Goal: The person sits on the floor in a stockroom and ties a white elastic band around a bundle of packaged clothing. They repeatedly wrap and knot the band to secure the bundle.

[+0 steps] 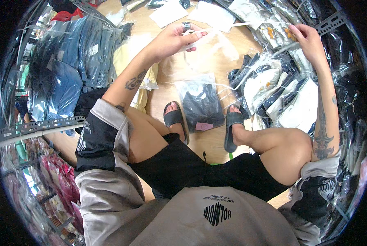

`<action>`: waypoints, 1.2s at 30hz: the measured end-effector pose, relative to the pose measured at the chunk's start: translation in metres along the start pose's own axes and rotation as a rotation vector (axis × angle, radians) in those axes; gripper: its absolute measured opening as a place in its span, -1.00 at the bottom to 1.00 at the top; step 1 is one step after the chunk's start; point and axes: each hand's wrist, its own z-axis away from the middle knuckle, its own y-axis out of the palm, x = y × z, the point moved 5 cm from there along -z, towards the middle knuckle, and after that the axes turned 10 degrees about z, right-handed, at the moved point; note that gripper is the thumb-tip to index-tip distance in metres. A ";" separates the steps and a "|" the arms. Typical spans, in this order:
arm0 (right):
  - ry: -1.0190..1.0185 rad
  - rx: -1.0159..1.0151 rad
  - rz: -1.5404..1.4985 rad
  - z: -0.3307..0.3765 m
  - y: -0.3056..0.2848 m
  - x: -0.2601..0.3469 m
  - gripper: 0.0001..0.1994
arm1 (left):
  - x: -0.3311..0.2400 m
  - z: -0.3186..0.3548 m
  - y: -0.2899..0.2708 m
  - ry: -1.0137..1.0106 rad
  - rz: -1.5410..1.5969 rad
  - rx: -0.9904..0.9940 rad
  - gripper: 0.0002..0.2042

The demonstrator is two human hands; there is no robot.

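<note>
In the head view the person sat low over a wooden floor [208,143], knees spread, so both arms could reach forward over the goods. The left hand [173,39], upper centre of the frame, had its fingers pinched together on the edge of an empty clear plastic bag [210,51], which hung slack below the hand, seemingly lifted to keep its mouth free. The right hand [308,39], upper right, had its fingers curled down onto a bagged white garment [273,30] at the top of a heap; whether they actually clamped it could not be told. That heap of bagged white and dark garments [273,94] ran down the right side, close enough for an easy reach. Between the two black sandals [175,117], in the centre, lay a bagged dark garment with a pink label [200,104], just under the slack bag. Stacked bagged blue clothes [77,53] filled the upper left beside a grey metal shelf rail [40,125], and flat white packets [169,14] lay along the top edge, crowding the floor around the feet
</note>
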 end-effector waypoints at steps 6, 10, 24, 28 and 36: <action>-0.269 -0.513 -0.088 0.046 -0.011 0.071 -0.44 | -0.016 -0.003 0.023 0.087 0.128 -0.057 -0.73; -0.377 -0.180 -0.513 0.078 0.016 0.147 -0.65 | -0.041 0.004 0.058 0.172 0.215 0.077 -0.70; -0.151 0.129 -0.690 0.022 0.077 0.059 -0.82 | 0.015 -0.011 -0.018 -0.003 -0.451 -0.093 -0.59; -0.186 0.020 -0.774 0.012 0.083 0.027 -0.79 | 0.036 -0.010 -0.026 -0.060 -0.598 -0.025 -0.43; 0.282 -0.185 -0.843 0.013 0.062 -0.020 -0.49 | 0.041 -0.005 -0.064 -0.222 -0.563 -0.265 -0.40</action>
